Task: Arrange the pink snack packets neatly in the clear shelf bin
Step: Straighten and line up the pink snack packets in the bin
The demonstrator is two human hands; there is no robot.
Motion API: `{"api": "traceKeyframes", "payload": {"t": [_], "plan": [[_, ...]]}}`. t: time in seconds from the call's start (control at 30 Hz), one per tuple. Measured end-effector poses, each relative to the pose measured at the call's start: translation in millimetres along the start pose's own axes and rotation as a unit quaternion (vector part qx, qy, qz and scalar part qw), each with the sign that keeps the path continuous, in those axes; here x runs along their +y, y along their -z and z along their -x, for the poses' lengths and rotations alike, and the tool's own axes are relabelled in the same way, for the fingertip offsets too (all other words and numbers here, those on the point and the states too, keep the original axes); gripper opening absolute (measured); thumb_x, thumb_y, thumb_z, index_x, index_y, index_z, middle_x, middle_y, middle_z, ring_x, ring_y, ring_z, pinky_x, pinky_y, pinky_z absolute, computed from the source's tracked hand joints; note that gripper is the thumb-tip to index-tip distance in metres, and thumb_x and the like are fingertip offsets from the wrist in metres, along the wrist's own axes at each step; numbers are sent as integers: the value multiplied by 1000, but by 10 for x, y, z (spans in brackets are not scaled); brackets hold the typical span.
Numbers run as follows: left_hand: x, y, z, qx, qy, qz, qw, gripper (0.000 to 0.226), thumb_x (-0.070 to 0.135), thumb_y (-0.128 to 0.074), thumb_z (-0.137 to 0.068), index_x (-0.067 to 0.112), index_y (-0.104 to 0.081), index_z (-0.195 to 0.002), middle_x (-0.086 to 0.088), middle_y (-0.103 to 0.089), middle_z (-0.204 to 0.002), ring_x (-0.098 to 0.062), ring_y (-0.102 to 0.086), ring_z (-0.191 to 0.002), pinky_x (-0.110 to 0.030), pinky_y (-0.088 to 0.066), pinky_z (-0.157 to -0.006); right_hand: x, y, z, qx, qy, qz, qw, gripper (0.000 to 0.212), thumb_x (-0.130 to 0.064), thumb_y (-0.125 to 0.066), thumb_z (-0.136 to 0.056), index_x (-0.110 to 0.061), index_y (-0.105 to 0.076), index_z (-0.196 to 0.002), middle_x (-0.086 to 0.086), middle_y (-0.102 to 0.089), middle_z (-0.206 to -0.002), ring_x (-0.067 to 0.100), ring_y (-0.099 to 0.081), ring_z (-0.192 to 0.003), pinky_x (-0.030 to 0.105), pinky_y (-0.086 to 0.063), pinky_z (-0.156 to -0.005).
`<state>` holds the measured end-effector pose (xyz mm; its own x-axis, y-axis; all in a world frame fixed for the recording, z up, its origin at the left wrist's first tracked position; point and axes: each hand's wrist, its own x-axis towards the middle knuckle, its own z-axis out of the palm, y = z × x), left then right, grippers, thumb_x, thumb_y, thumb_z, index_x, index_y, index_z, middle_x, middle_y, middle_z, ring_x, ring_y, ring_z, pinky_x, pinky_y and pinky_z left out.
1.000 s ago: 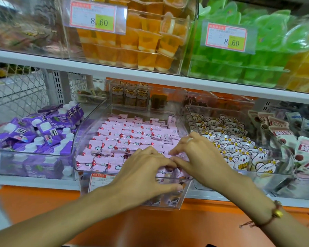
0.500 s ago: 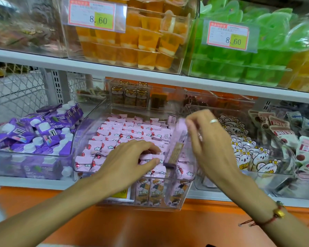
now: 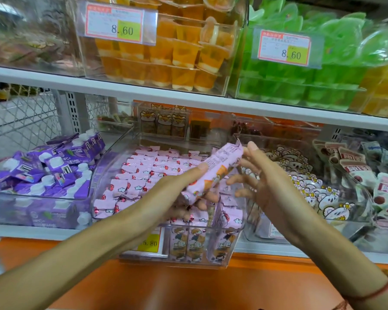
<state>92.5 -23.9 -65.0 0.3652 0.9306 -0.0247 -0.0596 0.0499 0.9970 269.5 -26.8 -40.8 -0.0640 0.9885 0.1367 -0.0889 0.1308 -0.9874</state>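
- Head view: the left hand (image 3: pixel 184 193) has its grip closed round the lower end of a long pink packet (image 3: pixel 213 173), thumb on top and fingers under it; the packet is lifted, slanting up to the right above the front right of the bin (image 3: pixel 240 222).
- The right hand (image 3: pixel 264 182) is open, fingers spread, their tips at or just beside the packet's upper end; whether they touch it I cannot tell.
- In the bin, small pink packets (image 3: pixel 143 175) lie in flat rows at the back and left; more long ones (image 3: pixel 188 242) stand upright against the front wall.
- Judgement: the step is seating this packet among the upright ones. It likely goes best turned upright, steadied at both ends, then slid into the gap at the front right.
- Risk: the wrapper looks slick and soft, so a one-ended hold may let it sag or knock its neighbours over.
- Keep it clear of the bin's right wall on the way down.
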Motion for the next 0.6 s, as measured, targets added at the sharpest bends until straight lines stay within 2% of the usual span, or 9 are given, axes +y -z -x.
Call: {"api": "traceKeyframes", "payload": {"t": [0.1,0.2,0.23,0.33,0.43,0.5,0.57,0.6], "plan": [[-30,34,-34,-56,21,18,998,47,59,-53,-69,19,-78,-75,-1,-70,-71,-7,-58,-52,-15,-41,-38,57,-28,26,-52,9,2,999,43,-43,-61,-75,-15,-63,-108,2,-66,-89,13,-64,-70,20,-50,-53],[-54,43,-40,-86,7,14,996,50,63,-51,-68,23,-78,-79,-1,-71,-74,-7,-59,-56,-16,-43,-42,64,-25,39,-36,27,0,999,42,-35,-64,-76,-10,-60,-109,3,-70,-82,13,-66,-68,18,-51,-57],[-59,41,-52,-73,3,10,997,52,65,-50,-66,25,-78,-80,-2,-73,-78,-9,-61,-60,-18,-45,-44,53,-21,39,-27,32,0,999,43,-35,-66,-75,-8,-59,-108,3,-71,-80,13,-67,-68,18,-52,-59],[-53,59,-97,31,-23,-23,999,50,72,-48,-60,36,-77,-78,-6,-74,-93,-16,-68,-79,-22,-52,-56,27,23,27,28,47,-20,998,46,-34,-69,-68,-5,-57,-102,4,-72,-73,10,-69,-66,14,-53,-60],[-59,94,-92,49,-92,-45,994,45,60,-61,-68,32,-68,-103,2,-74,-99,-12,-70,-91,-19,-54,-61,32,85,7,52,33,-45,997,45,-33,-71,-65,-6,-55,-98,8,-74,-77,16,-72,-74,14,-54,-62],[-46,100,-76,69,-134,-82,985,39,50,-65,-74,31,-62,-108,13,-74,-95,-5,-69,-88,-13,-53,-64,49,105,-1,44,26,0,999,46,-36,-71,-65,-8,-56,-98,7,-75,-83,18,-72,-80,17,-55,-65],[-21,144,-79,107,-190,-121,968,34,47,-64,-74,29,-62,-103,16,-73,-95,-2,-67,-88,-11,-50,-67,82,129,6,54,51,113,991,47,-36,-73,-65,-9,-57,-100,1,-72,-84,13,-67,-78,14,-53,-63],[-3,172,-86,115,-220,-161,955,32,46,-64,-75,28,-62,-101,15,-72,-96,-2,-66,-90,-13,-50,-70,104,158,18,65,82,193,976,45,-34,-76,-66,-12,-57,-101,-1,-68,-85,10,-62,-74,12,-49,-61]]}}
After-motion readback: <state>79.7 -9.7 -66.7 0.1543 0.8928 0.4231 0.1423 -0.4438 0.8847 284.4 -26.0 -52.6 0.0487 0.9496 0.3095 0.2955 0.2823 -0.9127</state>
